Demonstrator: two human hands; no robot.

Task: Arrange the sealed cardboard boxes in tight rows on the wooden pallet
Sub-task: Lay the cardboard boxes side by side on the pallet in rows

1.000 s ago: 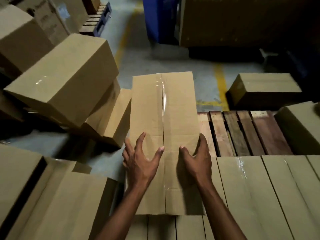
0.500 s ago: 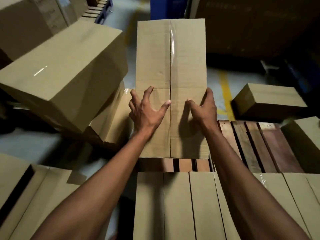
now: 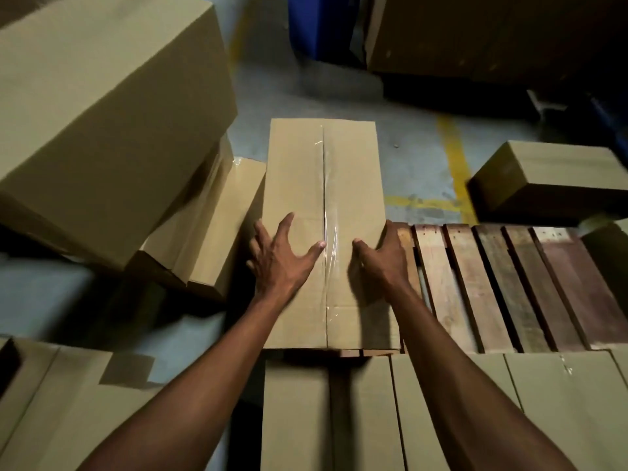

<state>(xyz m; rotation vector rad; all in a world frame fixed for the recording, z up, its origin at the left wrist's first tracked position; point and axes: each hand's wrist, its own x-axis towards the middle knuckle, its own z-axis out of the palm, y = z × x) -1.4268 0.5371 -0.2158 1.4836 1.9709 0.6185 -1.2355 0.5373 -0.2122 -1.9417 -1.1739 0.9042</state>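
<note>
Taped box: a long sealed cardboard box [image 3: 326,232] lies flat at the left end of the wooden pallet [image 3: 503,287]; clear tape runs along its top seam; its far end reaches out past the slats over the grey floor [image 3: 401,130]
Left hand: the left hand [image 3: 280,258] lies on the box top near its left edge; fingers spread and fairly straight, thumb pointing toward the seam; it presses, gripping nothing
Right hand: the right hand [image 3: 384,256] sits at the box's right edge; thumb on the top face, fingers reaching down over the side; whether they curl round that edge I cannot tell
Near row: sealed boxes [image 3: 441,413] stand side by side along the pallet's near edge; the taped box's near end sits just beyond them
Bare slats: to the right of the taped box
Left side: a large tilted carton [image 3: 108,124] leans over smaller ones
Far right: a single box [image 3: 557,178] on the floor beside yellow floor lines [image 3: 455,164]
</note>
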